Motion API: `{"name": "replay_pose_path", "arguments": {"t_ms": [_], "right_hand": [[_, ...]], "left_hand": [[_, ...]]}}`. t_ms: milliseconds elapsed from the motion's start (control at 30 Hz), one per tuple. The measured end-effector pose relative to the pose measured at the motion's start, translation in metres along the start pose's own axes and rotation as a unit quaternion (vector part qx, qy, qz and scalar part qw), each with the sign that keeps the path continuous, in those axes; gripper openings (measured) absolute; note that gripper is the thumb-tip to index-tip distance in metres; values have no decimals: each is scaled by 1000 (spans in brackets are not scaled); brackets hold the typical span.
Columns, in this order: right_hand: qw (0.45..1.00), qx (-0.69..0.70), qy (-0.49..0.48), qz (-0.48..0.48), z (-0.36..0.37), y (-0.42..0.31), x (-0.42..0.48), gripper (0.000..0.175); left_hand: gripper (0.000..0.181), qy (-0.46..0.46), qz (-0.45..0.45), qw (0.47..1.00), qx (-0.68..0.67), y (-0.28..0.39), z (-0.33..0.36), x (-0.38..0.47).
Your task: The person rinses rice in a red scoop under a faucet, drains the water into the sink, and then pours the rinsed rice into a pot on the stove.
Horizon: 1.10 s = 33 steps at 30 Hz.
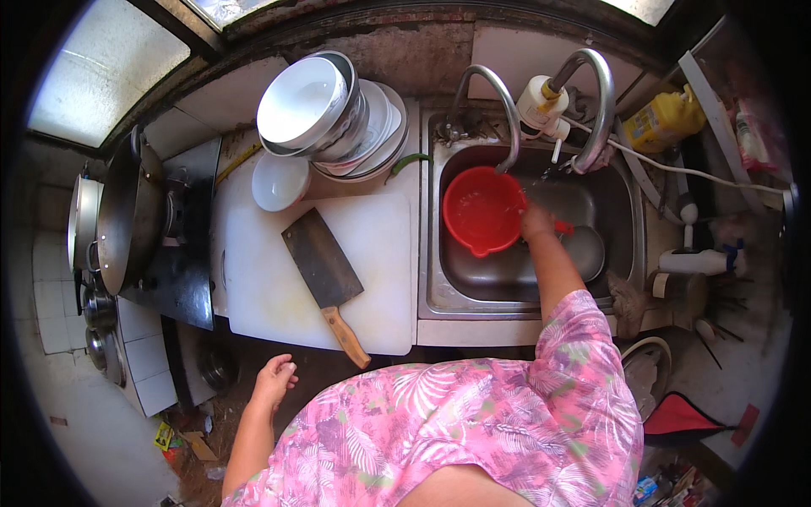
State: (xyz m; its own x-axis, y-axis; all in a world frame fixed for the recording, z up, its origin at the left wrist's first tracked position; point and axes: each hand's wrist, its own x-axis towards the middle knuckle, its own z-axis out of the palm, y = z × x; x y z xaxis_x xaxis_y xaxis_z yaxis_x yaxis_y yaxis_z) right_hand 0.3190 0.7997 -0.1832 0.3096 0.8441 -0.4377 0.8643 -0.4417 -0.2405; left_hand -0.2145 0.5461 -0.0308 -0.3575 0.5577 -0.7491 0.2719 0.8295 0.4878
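Observation:
A red plastic dipper (483,212) with a pouring lip is in the left part of the steel sink (494,308). My right hand (537,222) grips it where its handle meets the bowl; the handle's end shows beyond my hand. Water drips at the mouth of the larger curved faucet (605,108), and the smaller faucet (500,89) ends just above the dipper's rim. My left hand (277,377) hangs in front of the counter with its fingers loosely curled and nothing visible in it. Near it, a cleaver (323,256) lies on the white cutting board (386,253), its wooden handle over the front edge.
Stacked bowls (303,101) and plates (393,136) stand behind the board, beside a small white bowl (280,182) and a green chili pepper (407,165). A wok (130,218) is tilted at the left. A round metal vessel (583,253) sits in the sink.

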Motion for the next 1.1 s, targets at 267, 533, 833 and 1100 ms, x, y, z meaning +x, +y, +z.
{"name": "replay_pose_path", "arguments": {"t_ms": [267, 533, 833, 1100], "right_hand": [[988, -93, 123, -23, 28, 6, 33, 33], [871, 133, 323, -345, 2, -111, -64, 32], [930, 67, 312, -182, -54, -207, -6, 29], [897, -125, 322, -276, -30, -188, -18, 16]], "left_hand": [[34, 13, -33, 999, 1, -35, -17, 8], [33, 54, -81, 995, -1, -72, -37, 9], [35, 36, -59, 997, 13, -84, -33, 12], [34, 24, -58, 994, 92, -88, -41, -4]]}}
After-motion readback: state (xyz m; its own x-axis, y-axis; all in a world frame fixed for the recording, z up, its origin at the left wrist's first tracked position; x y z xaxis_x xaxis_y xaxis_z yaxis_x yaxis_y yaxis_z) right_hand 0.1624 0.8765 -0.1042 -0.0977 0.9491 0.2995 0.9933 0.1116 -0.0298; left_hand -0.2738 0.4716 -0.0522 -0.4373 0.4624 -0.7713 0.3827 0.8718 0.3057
